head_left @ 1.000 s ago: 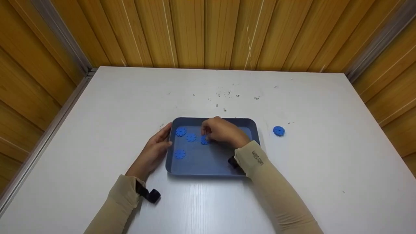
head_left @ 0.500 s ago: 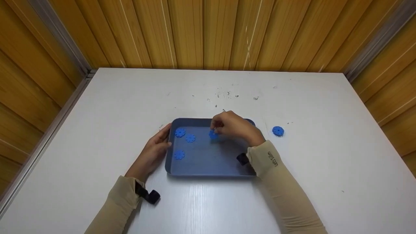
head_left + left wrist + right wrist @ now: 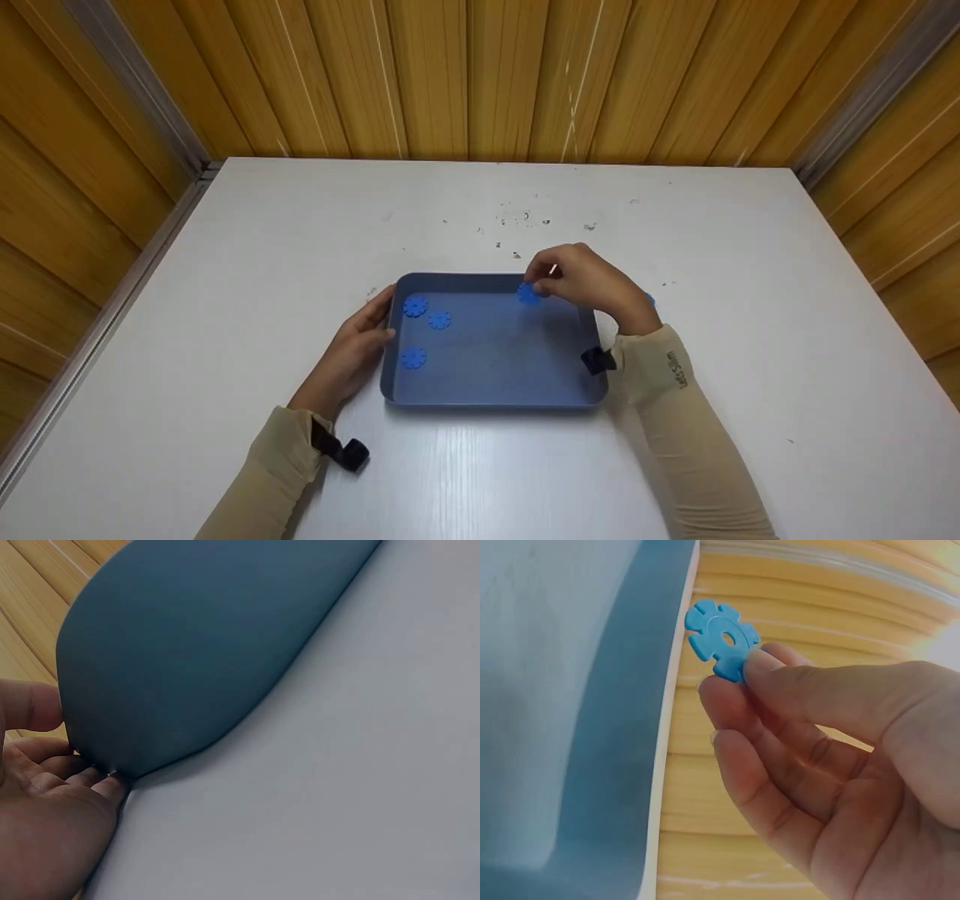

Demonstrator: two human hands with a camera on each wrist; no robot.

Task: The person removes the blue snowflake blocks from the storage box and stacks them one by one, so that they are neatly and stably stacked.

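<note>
Between thumb and index finger, my right hand [image 3: 581,277] pinches a notched blue plastic interlocking disc [image 3: 714,634] with a round center hole. In the head view it hangs over the back right part of the blue-grey tray [image 3: 495,407]. My left hand [image 3: 356,345] holds the tray's left side, thumb at the rim and fingers by the far corner; the left wrist view has the fingertips against the tray wall [image 3: 187,652]. Three similar discs lie in the tray: one in the back left corner [image 3: 415,306], one beside it [image 3: 439,320], one nearer the front [image 3: 413,358].
Another blue disc [image 3: 651,301] lies on the white table [image 3: 750,360] right of the tray, mostly covered by the right wrist. Ribbed wood-look panels [image 3: 502,82] stand behind the table and along both sides. Black camera mounts [image 3: 352,454] stick out from the wrists.
My right hand has lifted its disc from the tray's middle and carried it right and back. Its wrist now covers most of the disc on the table. My left hand keeps its place.
</note>
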